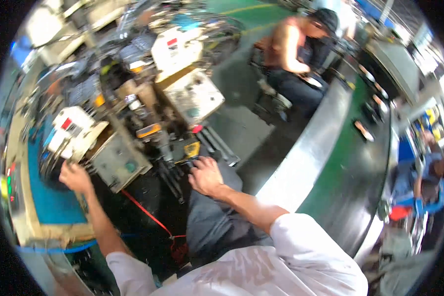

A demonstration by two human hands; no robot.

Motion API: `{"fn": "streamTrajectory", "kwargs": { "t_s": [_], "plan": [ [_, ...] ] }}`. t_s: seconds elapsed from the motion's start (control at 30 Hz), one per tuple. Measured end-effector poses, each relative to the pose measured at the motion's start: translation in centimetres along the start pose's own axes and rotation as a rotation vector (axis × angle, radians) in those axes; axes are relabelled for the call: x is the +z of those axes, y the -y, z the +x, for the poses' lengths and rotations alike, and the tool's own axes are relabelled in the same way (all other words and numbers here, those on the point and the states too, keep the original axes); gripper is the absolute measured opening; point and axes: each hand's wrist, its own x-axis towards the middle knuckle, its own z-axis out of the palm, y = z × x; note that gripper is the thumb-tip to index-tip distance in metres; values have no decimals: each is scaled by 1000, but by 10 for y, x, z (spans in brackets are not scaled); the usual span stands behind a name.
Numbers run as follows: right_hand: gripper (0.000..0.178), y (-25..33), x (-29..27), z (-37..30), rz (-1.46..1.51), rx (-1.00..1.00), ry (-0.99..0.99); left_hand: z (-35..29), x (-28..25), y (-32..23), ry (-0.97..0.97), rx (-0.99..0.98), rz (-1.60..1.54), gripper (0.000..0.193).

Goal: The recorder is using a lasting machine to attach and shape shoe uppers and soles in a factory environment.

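Observation:
My left hand (75, 177) reaches to the lower edge of a white machine head (74, 132) with a red mark, at the blue bench top. Its fingers are drawn together; blur and small size hide what they hold, if anything. My right hand (205, 175) lies at my knee in grey trousers (209, 217), fingers spread and bent, beside a yellow-and-black part (191, 149). No object shows in it. A grey metal box (121, 165) with a round green spot stands between my hands.
A second metal box (195, 96) and white machine head (176, 49) stand farther off. A red cord (145, 212) hangs by my leg. To the right runs a conveyor belt (325, 197) carrying shoes (364, 130). A seated person (293, 59) works ahead; other people are farther right.

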Motion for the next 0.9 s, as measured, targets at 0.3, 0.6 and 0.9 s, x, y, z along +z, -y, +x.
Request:
{"fn": "streamTrajectory", "kwargs": {
  "t_s": [0.3, 0.6, 0.9],
  "plan": [
    [25, -24, 13, 5, 80, 73, -139, -7, 14, -17, -10, -78, 20, 35],
    [33, -18, 21, 15, 63, 92, 53, 12, 12, 33, 285, -101, 64, 41],
    [33, -19, 22, 26, 56, 81, 35, 2, 52, 24, -141, -79, 66, 29]
  ]
}}
